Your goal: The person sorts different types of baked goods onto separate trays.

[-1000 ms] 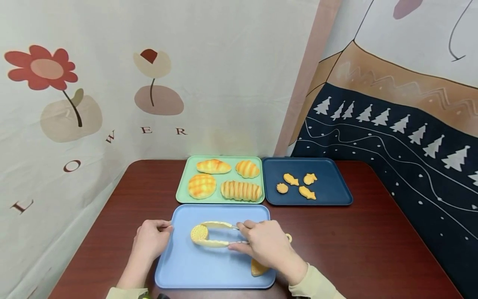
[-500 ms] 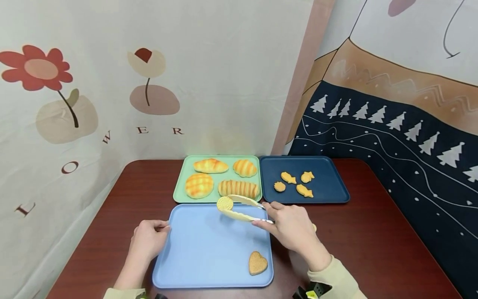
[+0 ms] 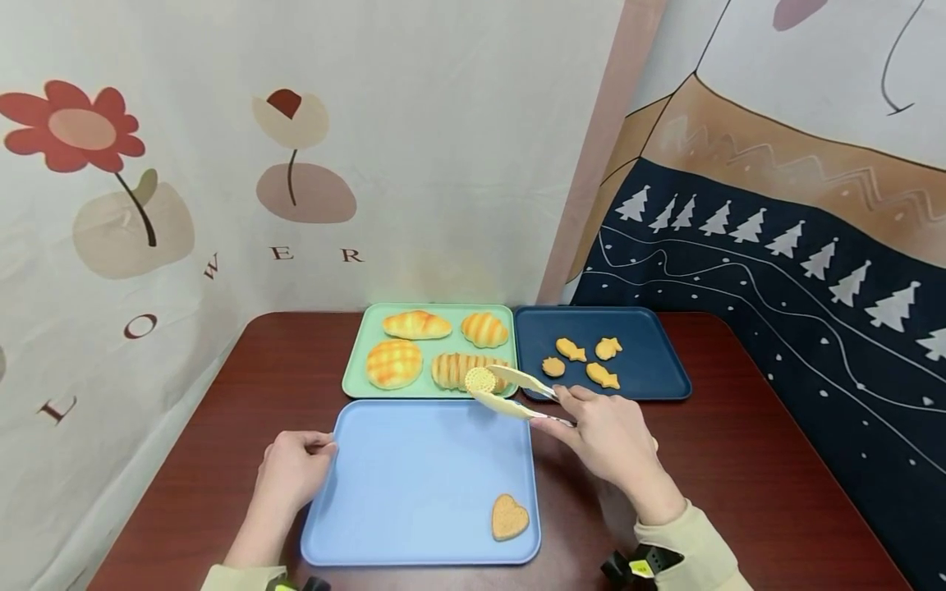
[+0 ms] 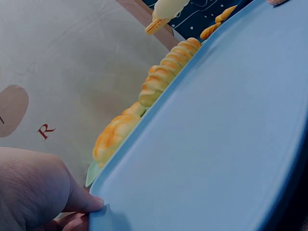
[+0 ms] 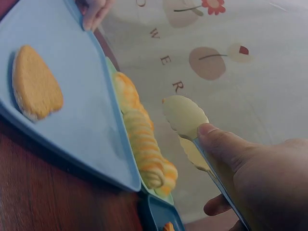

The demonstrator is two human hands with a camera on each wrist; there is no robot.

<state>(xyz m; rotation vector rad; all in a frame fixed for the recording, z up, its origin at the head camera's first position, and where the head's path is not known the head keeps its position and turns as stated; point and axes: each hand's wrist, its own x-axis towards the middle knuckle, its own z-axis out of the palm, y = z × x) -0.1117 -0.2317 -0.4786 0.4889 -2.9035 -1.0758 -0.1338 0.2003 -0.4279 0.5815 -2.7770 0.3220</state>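
Note:
My right hand (image 3: 617, 435) grips a pair of cream tongs (image 3: 521, 378), thumb on one arm and fingers on the other. Between the tong tips is a round pale-yellow cookie (image 3: 480, 380), raised and overlapping the long striped bread roll (image 3: 447, 370) in the head view. In the right wrist view the tong heads (image 5: 186, 116) mostly hide the cookie. My left hand (image 3: 296, 468) pinches the left rim of the light blue tray (image 3: 414, 484), its thumb (image 4: 94, 203) over the edge. A brown heart-shaped cookie (image 3: 510, 517) lies at that tray's near right corner.
Behind the blue tray stands a green tray (image 3: 356, 379) with several bread pieces, including a croissant (image 3: 417, 324) and a round bun (image 3: 394, 364). Beside it, a navy tray (image 3: 654, 361) bears several small biscuits, some fish-shaped (image 3: 602, 376). A printed cloth (image 3: 443, 164) hangs behind the table.
My right hand has lifted the tongs with the round cookie off the blue tray and carried them right and away toward the back trays. My left hand has stayed at the rim.

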